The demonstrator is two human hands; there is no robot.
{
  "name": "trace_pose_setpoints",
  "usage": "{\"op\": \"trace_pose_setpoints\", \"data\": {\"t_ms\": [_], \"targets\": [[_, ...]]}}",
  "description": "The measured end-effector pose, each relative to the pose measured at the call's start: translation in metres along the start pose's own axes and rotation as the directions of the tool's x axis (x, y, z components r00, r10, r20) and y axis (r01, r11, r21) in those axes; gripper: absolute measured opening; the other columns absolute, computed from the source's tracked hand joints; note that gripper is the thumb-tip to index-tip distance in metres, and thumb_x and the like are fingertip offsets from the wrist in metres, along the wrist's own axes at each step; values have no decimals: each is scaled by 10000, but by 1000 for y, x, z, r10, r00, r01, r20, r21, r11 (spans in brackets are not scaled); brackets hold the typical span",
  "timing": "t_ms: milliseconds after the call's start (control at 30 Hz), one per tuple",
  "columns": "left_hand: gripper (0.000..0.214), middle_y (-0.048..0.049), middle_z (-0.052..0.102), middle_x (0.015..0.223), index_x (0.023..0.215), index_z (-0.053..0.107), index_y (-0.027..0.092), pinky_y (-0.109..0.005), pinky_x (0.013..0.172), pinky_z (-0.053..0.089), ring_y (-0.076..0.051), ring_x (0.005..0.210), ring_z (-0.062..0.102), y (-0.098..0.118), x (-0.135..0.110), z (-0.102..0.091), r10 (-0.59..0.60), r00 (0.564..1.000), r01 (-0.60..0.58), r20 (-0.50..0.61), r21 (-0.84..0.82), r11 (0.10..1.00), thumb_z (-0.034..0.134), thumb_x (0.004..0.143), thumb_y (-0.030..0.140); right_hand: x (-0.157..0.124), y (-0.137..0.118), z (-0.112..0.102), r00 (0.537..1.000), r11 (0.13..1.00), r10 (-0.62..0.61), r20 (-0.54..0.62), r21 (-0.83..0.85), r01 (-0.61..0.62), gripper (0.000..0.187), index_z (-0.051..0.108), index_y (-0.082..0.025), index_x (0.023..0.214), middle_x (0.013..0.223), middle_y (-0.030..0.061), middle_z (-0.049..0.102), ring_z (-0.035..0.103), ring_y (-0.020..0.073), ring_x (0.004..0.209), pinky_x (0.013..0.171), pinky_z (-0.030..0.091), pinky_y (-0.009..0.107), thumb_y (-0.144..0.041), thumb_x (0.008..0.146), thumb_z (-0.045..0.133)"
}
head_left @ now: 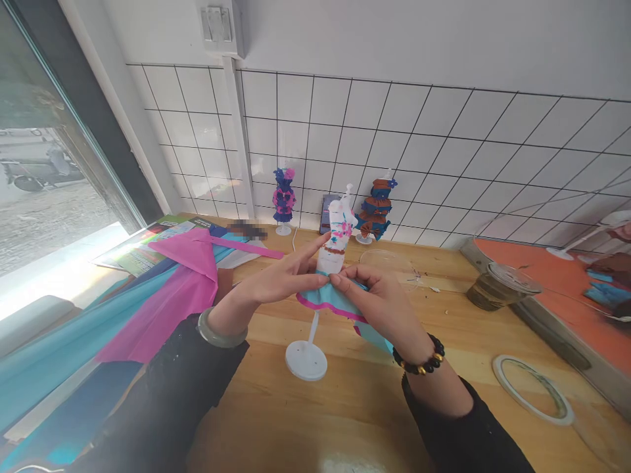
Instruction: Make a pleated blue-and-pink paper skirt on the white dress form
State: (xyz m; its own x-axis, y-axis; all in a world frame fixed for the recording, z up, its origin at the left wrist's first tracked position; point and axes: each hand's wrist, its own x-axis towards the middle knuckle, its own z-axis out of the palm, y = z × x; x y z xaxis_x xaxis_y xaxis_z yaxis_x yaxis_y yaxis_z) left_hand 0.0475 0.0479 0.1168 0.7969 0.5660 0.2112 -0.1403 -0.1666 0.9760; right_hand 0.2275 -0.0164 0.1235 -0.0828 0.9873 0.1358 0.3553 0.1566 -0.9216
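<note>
A small white dress form [331, 253] on a round base stands tilted before me, its upper part spotted with pink, blue and brown. A light blue skirt [325, 297] with a pink edge wraps its lower part. My left hand [276, 279] grips the form from the left, thumb pressed on the skirt's top edge and index finger lying up along the body. From the right, my right hand [384, 305] pinches that same edge between thumb and index finger. Part of a light blue piece [374, 336] shows below my right hand.
Pink sheet material [190, 263] and light blue sheet material [113, 309] lie at left. Two decorated forms, one purple-pink [284, 197] and one brown-blue [375, 213], stand by the tiled wall. A lidded cup [493, 289] and a tape roll [507, 384] are at right.
</note>
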Motion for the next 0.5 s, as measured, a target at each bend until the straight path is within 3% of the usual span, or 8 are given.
{"op": "trace_pose_setpoints", "data": {"t_ms": [167,500], "targets": [[748,-72,573,1115,1444,98,338,-328,791,423,-184,943,541,-1,1,0,-12,1000,12,-8,2,1000,548,851,273,0,0,-1,997,1000,23,-78,-1,-23,406,618,-162,653,550,-13,516,367,61,406,330,303,196,-567,689,632],[783,-70,596,1130,1447,51,335,-312,788,435,-172,928,565,0,-1,-1,-2,998,3,-67,11,1000,546,846,247,-6,-9,-7,991,987,-134,11,-91,135,290,698,-189,882,710,23,615,445,84,486,386,364,207,-427,807,550]]}}
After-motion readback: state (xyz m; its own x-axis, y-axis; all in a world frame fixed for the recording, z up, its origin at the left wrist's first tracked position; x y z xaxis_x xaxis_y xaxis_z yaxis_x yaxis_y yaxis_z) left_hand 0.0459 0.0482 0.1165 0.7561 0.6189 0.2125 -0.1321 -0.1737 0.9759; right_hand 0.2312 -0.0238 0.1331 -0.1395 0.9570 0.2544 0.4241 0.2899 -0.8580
